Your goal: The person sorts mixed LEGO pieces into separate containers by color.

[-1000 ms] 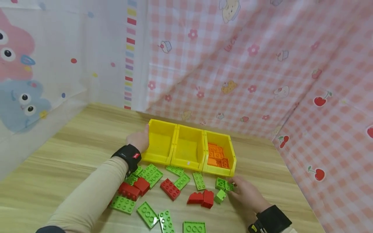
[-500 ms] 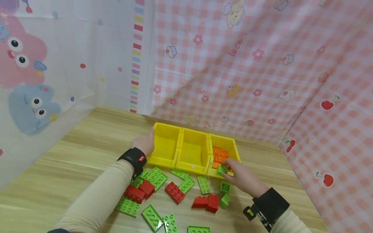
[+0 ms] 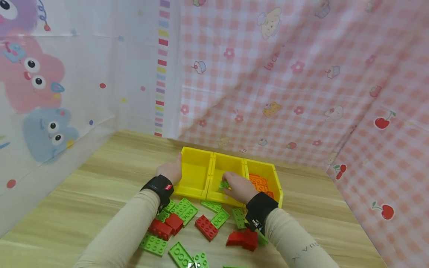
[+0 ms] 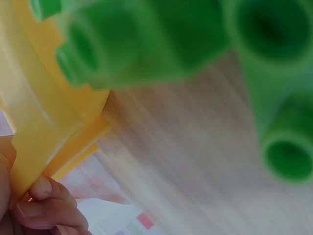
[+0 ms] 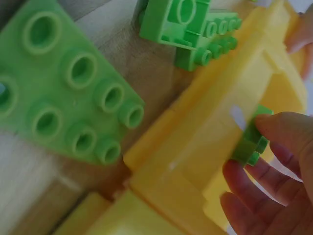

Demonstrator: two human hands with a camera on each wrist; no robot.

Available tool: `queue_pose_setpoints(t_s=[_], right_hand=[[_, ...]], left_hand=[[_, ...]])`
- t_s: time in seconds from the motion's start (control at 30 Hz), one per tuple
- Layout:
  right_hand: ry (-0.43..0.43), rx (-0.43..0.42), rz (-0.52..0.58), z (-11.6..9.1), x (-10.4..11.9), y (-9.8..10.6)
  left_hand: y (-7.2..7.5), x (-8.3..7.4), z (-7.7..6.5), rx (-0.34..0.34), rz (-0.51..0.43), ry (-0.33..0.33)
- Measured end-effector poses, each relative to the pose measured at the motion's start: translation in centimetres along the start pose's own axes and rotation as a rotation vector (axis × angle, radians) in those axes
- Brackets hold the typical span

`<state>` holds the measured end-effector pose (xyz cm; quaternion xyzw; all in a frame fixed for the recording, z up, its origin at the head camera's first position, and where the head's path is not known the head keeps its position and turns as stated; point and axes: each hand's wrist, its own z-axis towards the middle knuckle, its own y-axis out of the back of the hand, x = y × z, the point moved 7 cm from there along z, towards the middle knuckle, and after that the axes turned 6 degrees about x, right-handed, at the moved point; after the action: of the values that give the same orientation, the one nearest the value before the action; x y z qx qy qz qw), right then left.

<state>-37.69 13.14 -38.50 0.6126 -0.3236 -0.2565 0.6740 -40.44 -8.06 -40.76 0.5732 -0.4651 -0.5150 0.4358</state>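
Observation:
Three joined yellow bins [image 3: 196,193] stand in a row on the table in the head view. My left hand [image 3: 170,172] holds the outer side of the left bin; in the left wrist view, its thumb and curled fingers pinch the yellow rim [image 4: 36,161]. Over the middle bin, my right hand [image 3: 238,187] pinches a small green brick [image 3: 223,184] between thumb and fingers. The right wrist view shows this brick [image 5: 252,139] at the bin's opening, studs turned downward in that view. Orange bricks [image 3: 257,181] lie in the right bin, partly behind my right hand.
Loose green bricks [image 3: 153,244] and red bricks [image 3: 206,227] lie scattered on the wooden table in front of the bins. A red pair [image 3: 242,239] sits by the right forearm, which hides some bricks. Patterned cloth walls [image 3: 228,93] stand close behind and at both sides.
My right hand has picked up a small green brick from the table's right side, carried it past the right bin and moved left over the middle one. The left hand keeps its hold.

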Motion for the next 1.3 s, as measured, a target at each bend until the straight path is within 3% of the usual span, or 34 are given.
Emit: queue_pose_setpoints(t_s=[0.17,0.47,0.83,1.0,1.17,1.3], right_hand=[[-0.078,0.105,0.125,0.9,-1.4,-1.2],[-0.153,0.179,0.317,0.9,-2.3,-1.2],[-0.133,0.241,0.365,0.8,-1.6,-1.8],[-0.105,0.258,0.353,1.0,-0.2,-2.5],[-0.07,0.298,0.343,-1.2,0.3,-2.1],[-0.063,0.203,0.386,-5.9,-1.5,0.6]], left_hand=[[0.0,-1.4,0.4,-0.001,0.013,-0.032],[0.5,-2.9,0.2,0.026,0.007,-0.06],[0.2,-2.2,-0.2,0.036,-0.05,-0.068],[0.5,-0.8,-1.1,0.029,-0.07,-0.076],[0.2,-0.1,-1.5,0.054,-0.074,-0.08],[0.1,-1.3,-1.0,0.051,-0.061,-0.103]])
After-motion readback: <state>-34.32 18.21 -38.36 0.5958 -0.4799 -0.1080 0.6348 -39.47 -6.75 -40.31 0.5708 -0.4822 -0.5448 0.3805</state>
